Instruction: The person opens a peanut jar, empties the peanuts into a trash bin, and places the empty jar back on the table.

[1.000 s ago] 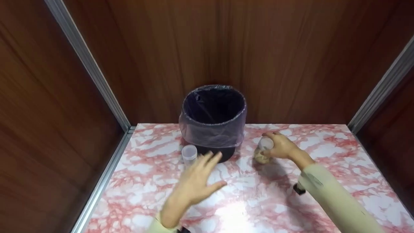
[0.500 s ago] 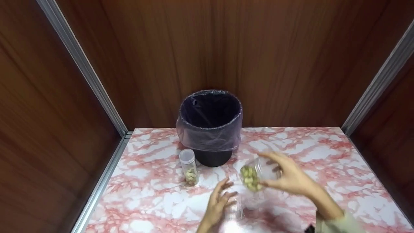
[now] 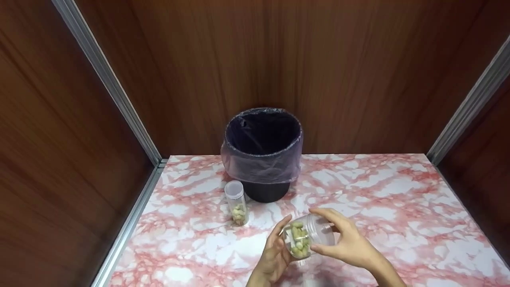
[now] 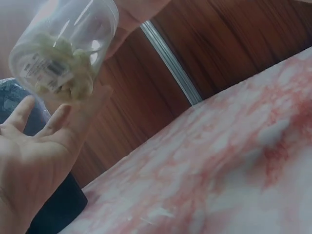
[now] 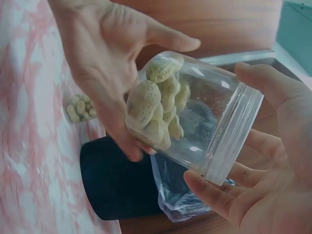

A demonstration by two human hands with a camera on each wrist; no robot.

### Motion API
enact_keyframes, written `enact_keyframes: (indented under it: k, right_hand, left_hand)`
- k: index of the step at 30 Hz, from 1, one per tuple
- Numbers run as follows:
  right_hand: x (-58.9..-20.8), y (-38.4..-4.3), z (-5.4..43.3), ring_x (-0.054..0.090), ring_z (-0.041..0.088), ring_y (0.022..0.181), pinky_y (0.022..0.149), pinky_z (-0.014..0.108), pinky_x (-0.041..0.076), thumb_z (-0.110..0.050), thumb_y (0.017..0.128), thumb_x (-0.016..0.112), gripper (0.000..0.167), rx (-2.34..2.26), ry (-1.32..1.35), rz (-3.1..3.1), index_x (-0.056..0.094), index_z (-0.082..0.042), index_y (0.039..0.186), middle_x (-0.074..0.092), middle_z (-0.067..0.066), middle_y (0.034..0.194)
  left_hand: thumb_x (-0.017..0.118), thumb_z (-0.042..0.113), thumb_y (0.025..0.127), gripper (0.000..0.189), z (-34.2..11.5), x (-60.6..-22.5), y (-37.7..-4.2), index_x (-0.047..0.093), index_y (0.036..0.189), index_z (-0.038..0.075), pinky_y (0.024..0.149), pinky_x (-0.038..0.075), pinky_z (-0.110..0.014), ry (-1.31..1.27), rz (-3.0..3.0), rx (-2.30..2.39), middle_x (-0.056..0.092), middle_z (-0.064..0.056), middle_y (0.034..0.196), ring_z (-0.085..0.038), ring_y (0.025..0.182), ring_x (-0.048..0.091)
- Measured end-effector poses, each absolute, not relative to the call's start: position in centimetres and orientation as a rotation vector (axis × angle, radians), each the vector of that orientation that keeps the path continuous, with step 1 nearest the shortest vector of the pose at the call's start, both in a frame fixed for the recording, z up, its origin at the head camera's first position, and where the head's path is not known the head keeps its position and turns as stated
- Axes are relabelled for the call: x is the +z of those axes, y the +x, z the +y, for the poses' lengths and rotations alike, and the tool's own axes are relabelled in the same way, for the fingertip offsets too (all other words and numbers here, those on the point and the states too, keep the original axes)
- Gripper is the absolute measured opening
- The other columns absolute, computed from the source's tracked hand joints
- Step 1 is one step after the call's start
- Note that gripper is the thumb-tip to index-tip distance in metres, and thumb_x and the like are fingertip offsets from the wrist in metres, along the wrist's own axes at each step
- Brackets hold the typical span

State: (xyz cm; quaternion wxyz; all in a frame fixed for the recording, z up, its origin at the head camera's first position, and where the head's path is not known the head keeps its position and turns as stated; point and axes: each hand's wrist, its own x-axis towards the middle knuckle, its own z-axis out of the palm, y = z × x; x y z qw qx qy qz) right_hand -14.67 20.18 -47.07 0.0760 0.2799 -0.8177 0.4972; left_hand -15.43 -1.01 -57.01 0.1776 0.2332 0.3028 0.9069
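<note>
A clear plastic jar (image 5: 187, 122) with several unshelled peanuts (image 5: 157, 105) lies tilted on its side in the air over the table. My right hand (image 3: 350, 241) grips it by the lid (image 5: 234, 134), thumb on one side and fingers on the other. Close at the jar's base is my left hand (image 3: 273, 257), palm up, its fingers spread and fairly straight beside the jar. A label shows on the base in the left wrist view. Left of the hands, a tall narrow lidded jar (image 3: 237, 203) of peanuts stands upright on the table.
Behind the hands stands a black bin (image 3: 266, 193) with a purple translucent liner (image 3: 261, 167) folded over its rim. The tabletop (image 3: 191, 247) has a red and white marbled pattern. Brown wood panels (image 3: 263, 59) with metal edge strips enclose the back and sides.
My right hand has lifted the wide peanut jar off the table, tilted it and brought it left and nearer. My left hand has come across from the left to the jar's base.
</note>
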Motion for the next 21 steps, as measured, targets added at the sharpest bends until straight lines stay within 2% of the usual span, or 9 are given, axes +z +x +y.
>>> enact_keyframes:
  k: [5, 8, 10, 12, 14, 17, 19, 21]
  right_hand:
    - [-47.5, -15.2, 20.0, 0.058, 0.023, 0.106, 0.081, 0.039, 0.054, -0.019, 0.076, 0.085, 0.076, 1.535, 0.83, -2.452, 0.049, -0.019, 0.142, 0.055, 0.0, 0.131]
    - [-47.8, -14.8, 20.0, 0.058, 0.022, 0.108, 0.081, 0.04, 0.054, -0.022, 0.084, 0.077, 0.072, 1.505, 0.657, -2.526, 0.043, -0.023, 0.147, 0.048, 0.001, 0.141]
    - [-47.8, -14.3, 19.9, 0.061, 0.019, 0.102, 0.079, 0.041, 0.054, -0.029, 0.09, 0.071, 0.066, 1.405, 0.476, -2.605, 0.041, -0.024, 0.149, 0.046, 0.003, 0.144]
    - [-47.6, -13.9, 19.6, 0.064, 0.018, 0.093, 0.078, 0.043, 0.054, -0.037, 0.094, 0.063, 0.058, 1.3, 0.307, -2.686, 0.043, -0.023, 0.147, 0.051, 0.006, 0.14]
    - [-47.3, -13.8, 19.3, 0.065, 0.02, 0.09, 0.079, 0.047, 0.053, -0.048, 0.094, 0.059, 0.059, 1.184, 0.215, -2.76, 0.047, -0.019, 0.144, 0.059, 0.01, 0.13]
    - [-46.7, -14.4, 18.8, 0.065, 0.025, 0.088, 0.08, 0.048, 0.052, -0.055, 0.089, 0.062, 0.065, 1.146, 0.228, -2.81, 0.053, -0.015, 0.139, 0.065, 0.013, 0.119]
    - [-46.5, -15.0, 19.0, 0.063, 0.025, 0.09, 0.077, 0.044, 0.054, -0.053, 0.086, 0.068, 0.067, 1.216, 0.316, -2.793, 0.053, -0.016, 0.139, 0.062, 0.011, 0.123]
    - [-46.6, -15.6, 19.4, 0.062, 0.026, 0.093, 0.074, 0.039, 0.055, -0.04, 0.084, 0.076, 0.066, 1.378, 0.477, -2.715, 0.051, -0.018, 0.14, 0.056, 0.011, 0.131]
  left_hand:
    - [0.071, 0.024, 0.089, 0.068, -1.0, -56.7, -16.3, 0.036, 0.145, 0.01, 0.087, 0.053, -0.042, 0.581, 0.861, 2.582, 0.051, -0.009, 0.131, -0.025, 0.108, 0.059]
    - [0.069, 0.021, 0.09, 0.064, -1.0, -57.2, -16.5, 0.037, 0.145, 0.011, 0.087, 0.053, -0.044, 0.546, 0.847, 2.593, 0.052, -0.01, 0.13, -0.025, 0.107, 0.06]
    - [0.068, 0.02, 0.09, 0.061, -1.1, -57.6, -16.5, 0.039, 0.144, 0.012, 0.087, 0.053, -0.044, 0.524, 0.83, 2.593, 0.052, -0.009, 0.13, -0.025, 0.107, 0.06]
    - [0.065, 0.018, 0.091, 0.059, -1.1, -58.0, -16.5, 0.039, 0.143, 0.012, 0.087, 0.053, -0.044, 0.521, 0.827, 2.58, 0.052, -0.008, 0.13, -0.024, 0.107, 0.059]
    - [0.064, 0.015, 0.091, 0.058, -1.1, -58.3, -16.6, 0.039, 0.143, 0.011, 0.088, 0.053, -0.042, 0.535, 0.849, 2.569, 0.052, -0.007, 0.13, -0.022, 0.107, 0.059]
    - [0.062, 0.012, 0.091, 0.061, -1.0, -58.1, -17.2, 0.034, 0.145, 0.005, 0.088, 0.053, -0.042, 0.559, 0.891, 2.573, 0.052, -0.008, 0.131, -0.022, 0.107, 0.06]
    - [0.062, 0.012, 0.092, 0.063, -0.9, -57.8, -17.6, 0.032, 0.146, 0.004, 0.088, 0.053, -0.042, 0.561, 0.916, 2.575, 0.051, -0.009, 0.132, -0.022, 0.106, 0.06]
    - [0.062, 0.013, 0.092, 0.062, -0.9, -57.6, -18.0, 0.033, 0.146, 0.006, 0.087, 0.054, -0.04, 0.56, 0.934, 2.569, 0.05, -0.01, 0.133, -0.022, 0.106, 0.06]
